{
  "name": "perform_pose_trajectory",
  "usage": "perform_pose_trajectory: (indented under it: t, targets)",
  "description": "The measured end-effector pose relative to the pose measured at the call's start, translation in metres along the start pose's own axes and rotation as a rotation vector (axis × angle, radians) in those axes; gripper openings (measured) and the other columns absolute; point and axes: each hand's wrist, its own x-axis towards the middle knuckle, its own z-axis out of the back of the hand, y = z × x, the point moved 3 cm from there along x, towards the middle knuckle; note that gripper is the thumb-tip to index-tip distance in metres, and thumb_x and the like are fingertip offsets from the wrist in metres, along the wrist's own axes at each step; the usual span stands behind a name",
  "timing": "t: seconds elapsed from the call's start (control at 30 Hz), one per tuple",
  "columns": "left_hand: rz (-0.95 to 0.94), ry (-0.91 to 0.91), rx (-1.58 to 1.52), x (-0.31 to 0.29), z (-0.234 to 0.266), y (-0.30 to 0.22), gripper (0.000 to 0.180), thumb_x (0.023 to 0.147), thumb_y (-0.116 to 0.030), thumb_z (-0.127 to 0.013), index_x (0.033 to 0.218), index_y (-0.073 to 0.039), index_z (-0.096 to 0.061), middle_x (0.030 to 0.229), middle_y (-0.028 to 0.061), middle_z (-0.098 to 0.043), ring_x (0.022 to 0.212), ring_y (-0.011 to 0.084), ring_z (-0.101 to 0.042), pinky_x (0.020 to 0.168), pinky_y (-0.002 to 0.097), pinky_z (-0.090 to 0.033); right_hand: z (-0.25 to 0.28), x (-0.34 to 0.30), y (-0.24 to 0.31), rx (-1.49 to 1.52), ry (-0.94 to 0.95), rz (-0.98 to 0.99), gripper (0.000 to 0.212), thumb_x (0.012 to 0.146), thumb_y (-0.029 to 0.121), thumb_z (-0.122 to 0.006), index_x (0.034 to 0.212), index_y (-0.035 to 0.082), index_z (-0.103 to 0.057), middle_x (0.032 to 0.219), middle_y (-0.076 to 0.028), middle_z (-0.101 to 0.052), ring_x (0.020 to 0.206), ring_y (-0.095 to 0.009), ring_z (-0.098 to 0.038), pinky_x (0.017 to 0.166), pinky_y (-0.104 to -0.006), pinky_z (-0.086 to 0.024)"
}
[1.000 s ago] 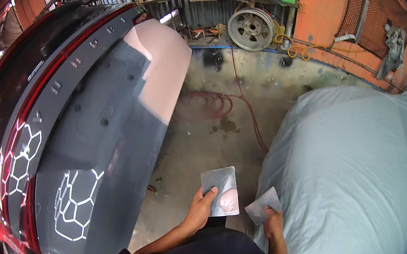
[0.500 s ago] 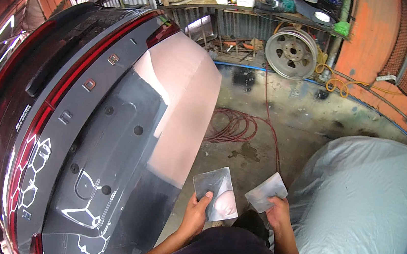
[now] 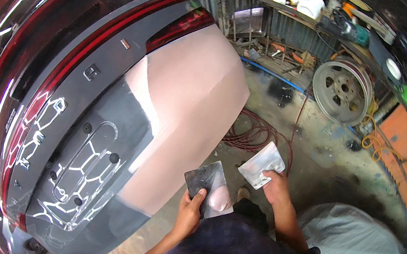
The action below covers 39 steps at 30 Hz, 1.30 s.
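Note:
My left hand [image 3: 188, 213] grips a flat rectangular mixing plate [image 3: 198, 179], its thumb on top. A lump of pinkish body filler [image 3: 220, 199] sits on the plate's right side. Between the thumb and fingers of my right hand [image 3: 277, 189] is a thin, pale filler spreader [image 3: 260, 166], smeared on its face. The spreader is apart from the plate, to its right and slightly higher. Left of both hands stands the rear of a dark grey car [image 3: 93, 112]; a broad pink, filler-coated area [image 3: 192, 92] covers its corner below the red tail light [image 3: 181, 32].
Coiled red hose [image 3: 254, 132] lies on the concrete floor beyond my hands. A wheel rim [image 3: 341, 88] leans under a cluttered workbench with a green power tool [image 3: 355, 33]. At lower right is something under a pale cover [image 3: 352, 244].
My view has turned, so the pink area appears larger and the wheel rim sits farther right. My right hand has raised the spreader and brought it closer to the plate.

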Motion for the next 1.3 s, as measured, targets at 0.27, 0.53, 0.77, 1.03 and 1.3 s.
perform_pose_trajectory:
  t: [0.27,0.53,0.77,1.03,1.3]
  targets:
    - [-0.042,-0.098,-0.061,0.049,-0.09,0.015,0.032,0.101,-0.017,-0.062,0.126,0.0,-0.054,0.116,0.0062,-0.064,0.106,0.0136,-0.058,0.097,0.0303,-0.044,0.016,0.098,0.09,-0.086,0.046,-0.045,0.05,0.082,-0.007,-0.058,0.13,0.003,-0.054,0.122,-0.009,-0.063,0.117,-0.027,-0.061,0.102,-0.043,-0.049]
    - [-0.094,-0.212,-0.056,0.081,-0.119,0.018,0.032,0.1,-0.019,-0.063,0.124,0.0,-0.054,0.116,0.0069,-0.064,0.104,0.0155,-0.06,0.096,0.0324,-0.046,0.001,0.141,0.097,-0.141,0.18,-0.106,0.049,0.083,-0.009,-0.059,0.131,0.003,-0.056,0.12,-0.007,-0.065,0.113,-0.022,-0.063,0.098,-0.0379,-0.05]
    - [-0.108,-0.344,-0.084,0.088,-0.124,0.023,0.031,0.099,-0.02,-0.063,0.123,-0.001,-0.054,0.114,0.0068,-0.064,0.104,0.0155,-0.059,0.096,0.032,-0.045,0.005,0.167,0.088,-0.268,0.204,-0.114,0.044,0.083,-0.01,-0.057,0.126,0.004,-0.059,0.116,-0.006,-0.066,0.109,-0.021,-0.064,0.098,-0.0377,-0.049]
    - [-0.07,-0.312,0.027,0.094,-0.129,0.028,0.033,0.1,-0.021,-0.062,0.125,0.0,-0.054,0.115,0.0061,-0.064,0.102,0.0135,-0.059,0.094,0.0307,-0.045,0.009,0.171,0.091,-0.221,0.201,-0.152,0.04,0.083,-0.006,-0.061,0.122,0.003,-0.06,0.112,-0.005,-0.066,0.105,-0.019,-0.063,0.095,-0.0354,-0.048]
    - [-0.092,-0.271,-0.031,0.097,-0.136,0.025,0.031,0.102,-0.018,-0.06,0.125,0.001,-0.054,0.114,0.0061,-0.065,0.102,0.0124,-0.058,0.093,0.0289,-0.046,0.014,0.173,0.091,-0.211,0.18,-0.149,0.044,0.083,-0.007,-0.06,0.126,0.002,-0.057,0.119,-0.006,-0.064,0.11,-0.02,-0.062,0.098,-0.0366,-0.047]
